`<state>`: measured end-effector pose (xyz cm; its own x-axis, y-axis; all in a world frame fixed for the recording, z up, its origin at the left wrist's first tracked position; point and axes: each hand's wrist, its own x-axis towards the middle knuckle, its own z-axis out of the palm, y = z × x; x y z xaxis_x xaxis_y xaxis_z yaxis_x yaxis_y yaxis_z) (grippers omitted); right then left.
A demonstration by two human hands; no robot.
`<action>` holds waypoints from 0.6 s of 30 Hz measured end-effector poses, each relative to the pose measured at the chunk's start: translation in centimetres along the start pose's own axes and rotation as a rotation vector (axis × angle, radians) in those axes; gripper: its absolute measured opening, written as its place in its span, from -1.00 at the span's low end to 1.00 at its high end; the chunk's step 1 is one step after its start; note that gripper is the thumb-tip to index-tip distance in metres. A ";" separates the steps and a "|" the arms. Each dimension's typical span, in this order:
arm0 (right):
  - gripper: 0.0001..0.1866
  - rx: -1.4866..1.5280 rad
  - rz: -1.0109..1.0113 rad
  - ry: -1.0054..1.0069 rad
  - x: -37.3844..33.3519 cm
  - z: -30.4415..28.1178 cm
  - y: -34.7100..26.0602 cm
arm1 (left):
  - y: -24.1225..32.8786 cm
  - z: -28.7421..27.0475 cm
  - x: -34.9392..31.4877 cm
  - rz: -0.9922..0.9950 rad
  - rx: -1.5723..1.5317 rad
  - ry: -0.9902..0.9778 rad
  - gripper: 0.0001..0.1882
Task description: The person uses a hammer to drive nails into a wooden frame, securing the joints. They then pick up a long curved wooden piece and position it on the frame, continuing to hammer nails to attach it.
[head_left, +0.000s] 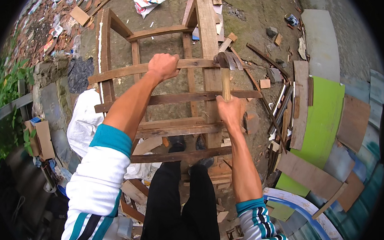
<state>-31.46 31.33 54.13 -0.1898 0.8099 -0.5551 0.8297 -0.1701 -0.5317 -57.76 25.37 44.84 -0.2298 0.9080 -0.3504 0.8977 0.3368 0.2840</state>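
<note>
In front of me stands a wooden frame (207, 32) with several slats across it. My left hand (163, 66) is closed around the middle of an upper slat (127, 71). My right hand (229, 109) grips a claw hammer (226, 83) by its wooden handle, with the handle pointing away from me. The hammer's metal head is at the right end of that upper slat, over the frame's right side board; whether it touches the wood I cannot tell. Just beneath my right hand passes a darker slat (176, 98), which runs out past the right side board.
Loose wood strips (269, 59) and offcuts lie along the right. Beyond them are a bright green panel (320, 125) and brown boards (312, 172). A white sack (82, 119) lies left of the frame, a plastic bag (143, 8) at the far end. My feet are near lower slats.
</note>
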 end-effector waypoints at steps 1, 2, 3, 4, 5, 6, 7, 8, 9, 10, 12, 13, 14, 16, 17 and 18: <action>-0.70 0.027 -0.023 0.020 -0.6 -0.5 -1.1 | -0.3 0.1 -0.2 -0.012 -0.006 -0.005 -0.71; -0.70 0.054 -0.045 0.044 -1.0 -0.7 -1.7 | -0.2 0.1 -0.1 0.001 0.003 0.008 -0.71; -0.70 0.105 -0.094 0.092 -1.0 -0.3 -1.3 | -0.1 0.1 -0.1 0.014 0.013 0.021 -0.71; -0.69 0.156 -0.144 0.140 -0.8 0.4 -0.5 | 0.0 0.2 -0.1 0.026 0.022 0.034 -0.72; -0.69 0.205 -0.192 0.194 -0.8 0.6 0.1 | 0.1 0.2 0.0 0.026 0.017 0.030 -0.72; -0.69 0.145 -0.128 0.128 -0.5 0.7 0.5 | 0.1 0.3 0.1 0.026 0.012 0.027 -0.72; -0.69 0.084 -0.063 0.061 0.0 0.6 0.8 | 0.3 0.3 0.1 0.026 0.007 0.023 -0.72; -0.68 0.027 -0.006 -0.014 0.2 0.6 0.2 | 0.0 0.4 0.0 0.020 0.009 0.021 -0.71; -0.68 0.039 -0.031 0.005 -0.2 0.5 -0.2 | -0.3 0.5 -0.1 0.012 0.011 0.018 -0.71; -0.68 0.051 -0.057 0.023 -0.7 0.2 -0.6 | -0.6 0.6 -0.3 0.003 0.013 0.017 -0.70; -0.68 0.067 -0.086 0.056 -0.9 0.2 -0.4 | 0.0 0.4 -0.2 0.015 0.016 0.035 -0.69; -0.68 0.072 -0.095 0.065 -0.3 1.0 0.7 | 0.3 0.3 -0.1 0.019 0.018 0.045 -0.69; -0.68 0.080 -0.106 0.072 -0.2 1.5 0.5 | 0.3 0.2 -0.2 0.011 0.018 0.037 -0.68; -0.68 0.088 -0.044 0.043 0.0 1.4 0.4 | 0.4 0.3 -0.3 -0.007 0.018 0.021 -0.67; -0.68 0.093 -0.015 0.020 -0.1 1.5 0.2 | 0.3 0.5 -0.6 -0.002 0.019 0.025 -0.67; -0.67 0.107 -0.049 0.053 -0.4 1.9 0.4 | 0.2 0.8 -1.1 0.003 0.020 0.029 -0.67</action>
<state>-32.05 29.85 52.96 -0.1983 0.8465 -0.4941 0.7591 -0.1862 -0.6238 -57.04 24.29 44.58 -0.2376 0.9161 -0.3231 0.9058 0.3290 0.2669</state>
